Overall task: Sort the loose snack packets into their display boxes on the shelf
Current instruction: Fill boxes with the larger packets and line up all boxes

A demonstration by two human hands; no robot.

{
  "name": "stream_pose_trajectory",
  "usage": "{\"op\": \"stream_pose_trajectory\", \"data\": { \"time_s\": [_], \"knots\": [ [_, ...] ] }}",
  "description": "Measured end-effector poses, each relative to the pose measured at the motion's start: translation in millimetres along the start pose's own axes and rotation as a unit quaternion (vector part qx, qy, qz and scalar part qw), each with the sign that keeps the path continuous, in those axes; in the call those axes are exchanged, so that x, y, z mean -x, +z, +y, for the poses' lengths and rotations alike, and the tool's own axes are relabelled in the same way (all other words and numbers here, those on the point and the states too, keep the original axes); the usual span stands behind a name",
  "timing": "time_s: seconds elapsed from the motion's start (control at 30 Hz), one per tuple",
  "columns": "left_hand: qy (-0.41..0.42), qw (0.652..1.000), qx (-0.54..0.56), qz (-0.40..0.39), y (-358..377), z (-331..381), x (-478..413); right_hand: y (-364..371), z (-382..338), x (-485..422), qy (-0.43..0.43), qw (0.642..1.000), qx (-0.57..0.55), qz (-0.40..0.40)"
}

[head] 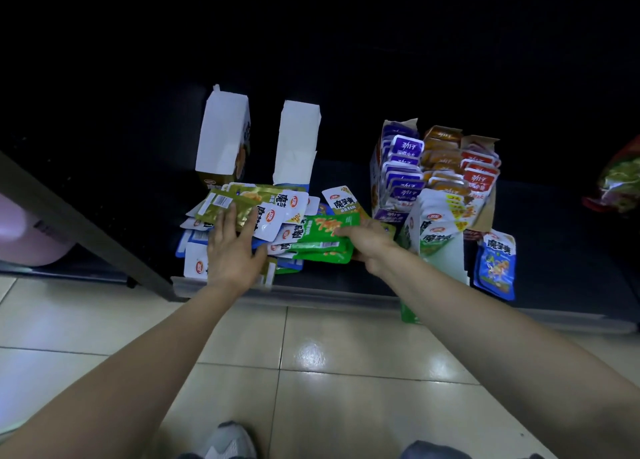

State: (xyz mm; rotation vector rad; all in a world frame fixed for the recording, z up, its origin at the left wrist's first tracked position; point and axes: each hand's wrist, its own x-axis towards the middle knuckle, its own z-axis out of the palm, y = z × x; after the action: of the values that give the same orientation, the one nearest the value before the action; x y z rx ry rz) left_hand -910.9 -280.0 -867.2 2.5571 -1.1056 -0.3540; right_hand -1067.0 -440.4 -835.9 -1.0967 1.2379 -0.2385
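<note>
Packets in white, olive-gold, green and blue foil lie heaped in a loose pile [294, 230] at the front of the dark shelf [346, 301], and both hands are on it. The left hand [232, 251] lies flat over the pile's left half, its fingers straight and spread and gripping nothing. Its fingertips press an olive-gold foil packet [242, 204] on top of the pile. The right hand [369, 242] meets the pile's right side and holds a bunch of bright green foil packets [322, 242], with the thumb over their top face and the other fingers hidden beneath. The bunch rests across the pile's right edge, touching the white packets under it.

Behind the pile stand a wide white cardboard display box [221, 136] and, near it, a narrower white cardboard display box [298, 140]. Their blank white flaps hide the contents, and the pile's rear packets lie against both of them.

Right of the pile, full boxes stand side by side, holding purple packets [401, 168], orange-brown packets [443, 154] and red packets [479, 174]. A tall white-and-green box [438, 240] stands just beside the right wrist, crowding that side. Farther right of the pile, blue packets [495, 264] stand upright.

Left of the pile a dark slanted post [90, 223] crosses, with a pink rounded object [31, 230] beyond it. Below the pile lie the glossy tiled floor [329, 354] and a grey shoe [228, 441].
</note>
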Motion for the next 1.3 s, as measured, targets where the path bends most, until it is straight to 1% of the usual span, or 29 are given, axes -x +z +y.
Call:
{"op": "stream_pose_trajectory", "data": {
  "time_s": [0.1,0.2,0.23,0.3,0.33,0.37,0.4,0.43,0.47,0.5,0.53,0.57,0.6,0.63,0.67,0.73,0.8,0.9,0.93,0.97,1.0,1.03,1.1,1.13,1.23,1.3],
  "knots": [
    [-0.008,1.000,0.002,0.006,1,6,-1,-26,-10,11,-0.039,0.999,0.011,0.035],
    [-0.018,1.000,-0.007,0.001,5,19,-4,-49,-21,25,-0.088,0.992,0.018,0.085],
    [-0.019,1.000,-0.010,0.011,6,25,-4,-54,-24,28,-0.102,0.990,0.014,0.098],
    [-0.006,0.997,0.003,0.073,6,41,-1,-63,-28,34,-0.126,0.985,-0.023,0.112],
    [0.004,0.994,0.031,0.105,6,49,1,-65,-29,38,-0.135,0.984,-0.054,0.108],
    [0.009,0.989,0.083,0.119,4,58,3,-65,-29,41,-0.140,0.981,-0.092,0.097],
    [0.003,0.978,0.179,0.108,0,69,4,-64,-29,45,-0.141,0.978,-0.128,0.083],
    [-0.023,0.947,0.312,0.067,-5,82,6,-61,-28,47,-0.135,0.975,-0.163,0.069],
    [-0.065,0.891,0.449,-0.003,-11,97,9,-57,-28,50,-0.127,0.972,-0.191,0.053],
    [-0.104,0.824,0.552,-0.076,-15,110,11,-53,-25,51,-0.121,0.971,-0.204,0.039],
    [-0.123,0.766,0.618,-0.126,-18,121,14,-48,-22,52,-0.119,0.972,-0.201,0.025],
    [-0.129,0.724,0.662,-0.144,-17,129,16,-43,-18,51,-0.115,0.977,-0.181,0.014],
    [-0.137,0.698,0.690,-0.133,-14,134,17,-39,-15,52,-0.107,0.982,-0.155,0.001],
    [-0.146,0.687,0.704,-0.110,-13,136,18,-37,-13,52,-0.093,0.987,-0.131,-0.011],
    [-0.159,0.687,0.704,-0.088,-13,134,19,-36,-12,52,-0.076,0.990,-0.112,-0.026],
    [-0.169,0.705,0.685,-0.073,-11,124,18,-40,-13,51,-0.066,0.993,-0.077,-0.053],
    [-0.153,0.726,0.665,-0.086,-9,114,17,-45,-14,48,-0.088,0.994,-0.038,-0.053],
    [-0.103,0.763,0.628,-0.112,-10,109,22,-49,-14,43,-0.139,0.989,0.026,-0.039],
    [-0.092,0.775,0.614,-0.120,-11,109,23,-49,-14,44,-0.144,0.986,0.062,-0.051],
    [-0.088,0.778,0.609,-0.126,-11,109,24,-50,-14,44,-0.143,0.983,0.093,-0.066],
    [-0.097,0.770,0.618,-0.127,-10,110,24,-51,-14,44,-0.140,0.982,0.107,-0.075],
    [-0.115,0.749,0.639,-0.131,-11,111,23,-53,-14,44,-0.140,0.982,0.103,-0.070],
    [-0.163,0.704,0.678,-0.134,-11,113,21,-57,-15,44,-0.160,0.984,0.068,-0.034],
    [-0.174,0.697,0.684,-0.129,-11,113,19,-59,-15,45,-0.171,0.984,0.043,-0.014],
    [-0.144,0.740,0.648,-0.107,-10,113,16,-64,-15,43,-0.170,0.985,-0.008,0.005],
    [-0.121,0.750,0.640,-0.116,-13,117,21,-63,-14,45,-0.141,0.989,-0.005,-0.030]
  ]
}}
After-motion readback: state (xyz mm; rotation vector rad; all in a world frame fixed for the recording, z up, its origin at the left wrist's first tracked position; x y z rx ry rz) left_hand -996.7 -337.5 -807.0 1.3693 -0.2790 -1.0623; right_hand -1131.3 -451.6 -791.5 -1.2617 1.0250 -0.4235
